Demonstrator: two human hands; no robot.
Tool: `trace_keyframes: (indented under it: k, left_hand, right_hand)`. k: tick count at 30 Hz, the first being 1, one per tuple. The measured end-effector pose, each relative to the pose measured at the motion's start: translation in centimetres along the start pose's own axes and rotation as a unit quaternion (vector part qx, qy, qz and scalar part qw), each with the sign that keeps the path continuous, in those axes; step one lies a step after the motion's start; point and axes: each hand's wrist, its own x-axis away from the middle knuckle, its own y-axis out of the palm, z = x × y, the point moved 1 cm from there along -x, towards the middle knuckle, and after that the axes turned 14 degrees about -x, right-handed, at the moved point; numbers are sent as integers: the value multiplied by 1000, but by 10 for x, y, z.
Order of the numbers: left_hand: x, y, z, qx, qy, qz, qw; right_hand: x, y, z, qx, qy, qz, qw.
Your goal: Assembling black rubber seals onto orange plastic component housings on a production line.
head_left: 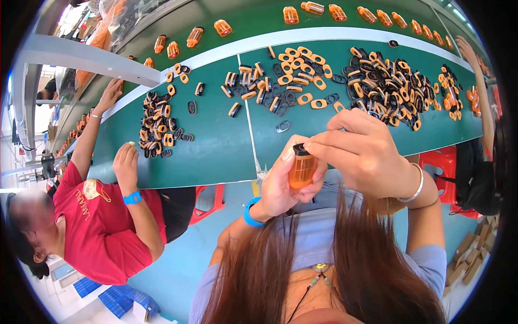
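My left hand grips a small translucent orange casing upright, just in front of the green table's near edge. My right hand comes from the right, its fingertips pinching a black ring-shaped cap seated on the top of the casing. A blue band sits on my left wrist and a silver bangle on my right. My hair hangs down in the lower part of the view.
The green table holds several heaps of orange and black oval rings. Orange casings ride a conveyor strip behind. A person in a red shirt works at the left; another arm reaches in at the right. Red stools stand below.
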Motion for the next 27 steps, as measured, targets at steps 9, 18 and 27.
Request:
trace_keyframes:
  k: [9, 18, 27]
  left_hand:
    - [-1, 8, 0, -139, 59, 27, 988]
    - [-18, 33, 1, -160, 153, 73, 972]
    - [-38, 48, -15, -180, 179, 130, 958]
  right_hand:
    - [-1, 12, 1, -293, 43, 92, 951]
    - [8, 64, 14, -388, -84, 310, 864]
    - [1, 66, 13, -402, -106, 298, 859]
